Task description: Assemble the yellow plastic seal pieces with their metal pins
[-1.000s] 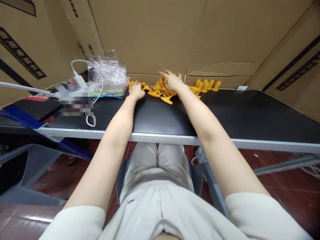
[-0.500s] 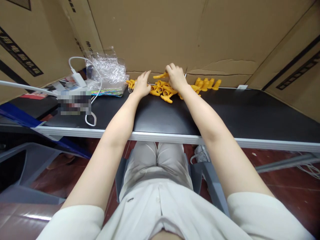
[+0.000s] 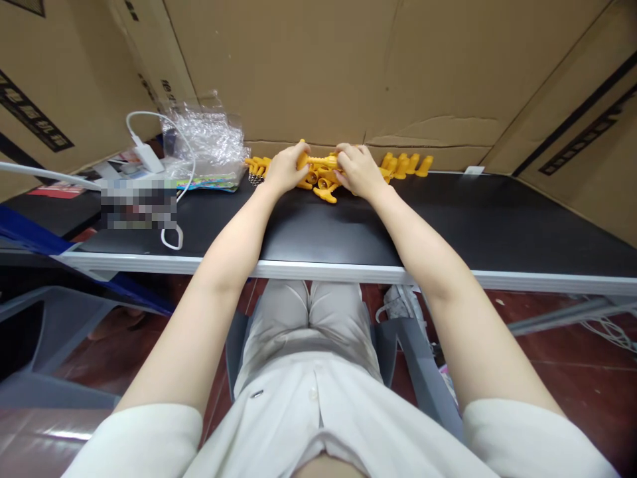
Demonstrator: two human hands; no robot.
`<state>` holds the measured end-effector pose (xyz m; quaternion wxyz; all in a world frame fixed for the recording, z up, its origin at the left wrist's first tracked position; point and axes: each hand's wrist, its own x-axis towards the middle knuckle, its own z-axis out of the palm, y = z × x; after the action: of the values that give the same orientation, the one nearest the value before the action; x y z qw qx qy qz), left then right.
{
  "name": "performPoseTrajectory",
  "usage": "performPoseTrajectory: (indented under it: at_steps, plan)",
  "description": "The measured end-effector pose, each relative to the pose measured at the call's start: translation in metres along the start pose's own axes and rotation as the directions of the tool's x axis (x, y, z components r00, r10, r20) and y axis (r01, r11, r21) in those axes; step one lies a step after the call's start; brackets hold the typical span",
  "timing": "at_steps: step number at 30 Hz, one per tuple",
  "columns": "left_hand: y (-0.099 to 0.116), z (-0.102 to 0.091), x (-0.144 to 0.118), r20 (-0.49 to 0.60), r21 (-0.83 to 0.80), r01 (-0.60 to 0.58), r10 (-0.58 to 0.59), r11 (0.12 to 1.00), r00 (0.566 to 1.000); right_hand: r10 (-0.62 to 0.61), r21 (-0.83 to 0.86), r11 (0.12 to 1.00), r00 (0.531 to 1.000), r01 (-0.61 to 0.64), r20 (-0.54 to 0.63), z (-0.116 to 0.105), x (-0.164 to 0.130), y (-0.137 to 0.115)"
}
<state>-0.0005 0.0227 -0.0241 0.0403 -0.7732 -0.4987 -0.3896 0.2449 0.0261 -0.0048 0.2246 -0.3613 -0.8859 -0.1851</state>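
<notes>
Both my hands are at the back of the table, above a heap of yellow plastic parts (image 3: pixel 326 194). My left hand (image 3: pixel 287 167) is closed on one end of a yellow ribbed plastic piece (image 3: pixel 322 161), a knob-like part of which shows at the thumb. At the piece's other end, the fingers of my right hand (image 3: pixel 359 169) are closed around it and partly hide it. The piece lies level between the hands. Left of my left hand are slim yellow parts with metal ends (image 3: pixel 255 174). Several yellow cone-like parts (image 3: pixel 412 164) stand upright to the right.
Clear plastic bags (image 3: pixel 206 139) lie on colourful flat packs at the back left. Nearby are a white charger (image 3: pixel 148 157) and its looping cable. Cardboard walls (image 3: pixel 308 73) enclose the black table (image 3: pixel 497 219). A small white block (image 3: pixel 474 170) sits at the back right.
My left hand has closed on the yellow piece that my right hand was holding alone. The piece now spans both hands, and my right hand has come down slightly.
</notes>
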Motion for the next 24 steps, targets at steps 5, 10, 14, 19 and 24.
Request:
performPoseTrajectory:
  at_steps: [5, 10, 14, 19, 24]
  plan:
    - [0.014, -0.003, 0.000, -0.038, 0.048, -0.046, 0.048, 0.998, 0.998, 0.073, 0.020, 0.997, 0.997, -0.073, -0.005, 0.008, -0.007, 0.003]
    - [0.025, -0.005, -0.003, -0.007, 0.084, -0.051, 0.052, 0.995, 0.999, 0.101, -0.009, 0.995, 0.995, -0.101, 0.000, 0.010, -0.007, 0.002]
    - [0.030, -0.008, -0.004, 0.026, 0.109, -0.024, 0.022, 0.994, 0.999, 0.106, -0.020, 0.994, 0.994, -0.106, -0.015, 0.010, -0.007, 0.002]
    - [0.037, -0.013, -0.004, 0.032, 0.139, -0.025, 0.021, 0.990, 0.999, 0.105, -0.030, 0.994, 0.994, -0.105, -0.012, 0.006, -0.008, 0.000]
    - [0.043, -0.016, -0.005, 0.066, 0.189, 0.008, -0.021, 0.982, 0.998, 0.115, -0.058, 0.992, 0.993, -0.114, 0.008, 0.005, -0.008, -0.002]
